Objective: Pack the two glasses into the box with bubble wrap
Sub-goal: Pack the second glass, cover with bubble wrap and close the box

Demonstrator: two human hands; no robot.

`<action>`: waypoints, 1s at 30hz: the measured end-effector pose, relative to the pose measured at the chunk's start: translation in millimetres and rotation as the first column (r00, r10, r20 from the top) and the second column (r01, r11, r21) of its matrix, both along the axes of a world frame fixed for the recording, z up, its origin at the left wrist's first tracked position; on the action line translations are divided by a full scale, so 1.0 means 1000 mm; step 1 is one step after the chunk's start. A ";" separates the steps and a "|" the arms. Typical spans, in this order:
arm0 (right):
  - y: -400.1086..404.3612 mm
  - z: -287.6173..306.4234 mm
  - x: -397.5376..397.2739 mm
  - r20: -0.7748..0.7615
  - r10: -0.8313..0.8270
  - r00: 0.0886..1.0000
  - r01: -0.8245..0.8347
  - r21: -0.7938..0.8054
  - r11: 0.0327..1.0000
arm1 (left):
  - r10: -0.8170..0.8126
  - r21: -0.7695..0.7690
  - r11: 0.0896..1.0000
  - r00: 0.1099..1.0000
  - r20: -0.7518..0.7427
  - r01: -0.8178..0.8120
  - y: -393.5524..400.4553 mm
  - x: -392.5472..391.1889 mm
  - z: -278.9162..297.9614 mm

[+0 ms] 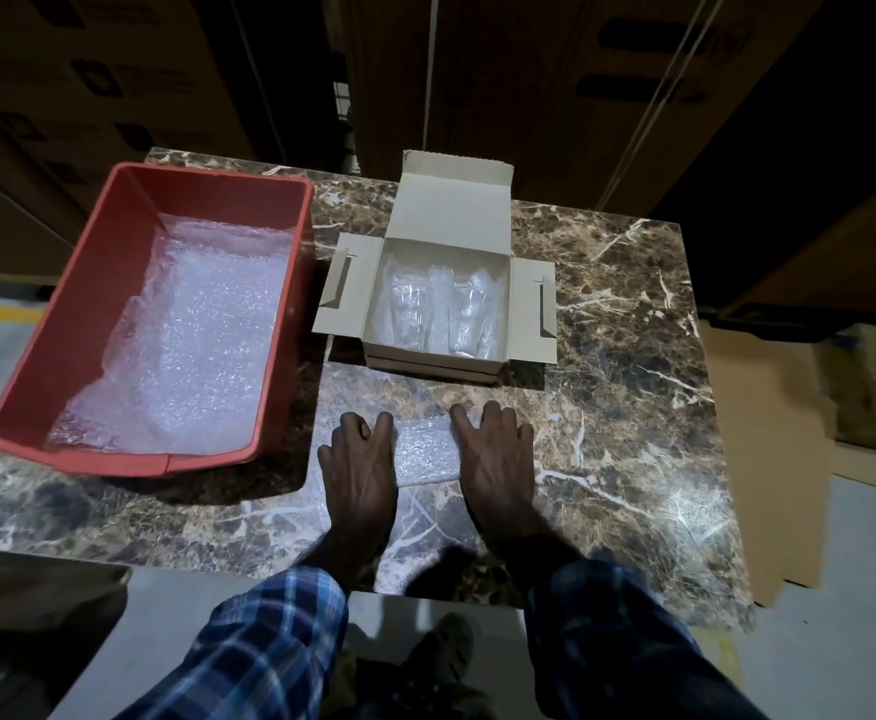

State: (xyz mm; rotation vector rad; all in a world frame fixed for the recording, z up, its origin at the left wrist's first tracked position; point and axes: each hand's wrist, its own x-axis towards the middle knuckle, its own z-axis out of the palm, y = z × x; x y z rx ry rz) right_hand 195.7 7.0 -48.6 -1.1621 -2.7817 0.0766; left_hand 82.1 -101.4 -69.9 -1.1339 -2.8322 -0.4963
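At far left on a brown marble-patterned table (633, 356), a red plastic bin (88, 304) holds loose sheets of bubble wrap (202, 345); how many sheets lie there cannot be made out. Just right of the bin, an open cardboard box (446, 262) stands with its lid tipped back and side flaps spread. Inside, two clear glasses (410, 314) lie side by side among more wrap, their outlines faint against the plastic and hard to separate from it. In front of the box, a person's left hand (360, 459) and right hand (495, 454) rest palms down on a folded piece of bubble wrap (425, 449) spread on the tabletop, the fingers bent at the knuckles and pressing on it, nothing pinched. The piece's edges blend into the stone pattern, so its full extent is unclear. Blue plaid sleeves (280, 631) enter from the bottom edge. Dark stacked cartons (88, 70) fill the background, their printing unreadable. At right, flat cardboard (768, 459) lies on the floor, partly cut off by the table.
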 end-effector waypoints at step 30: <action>0.015 -0.021 0.052 -0.024 0.441 0.897 -0.442 -0.076 0.894 | -0.655 -0.060 0.755 0.753 -0.054 0.653 -0.031 -0.021 -0.010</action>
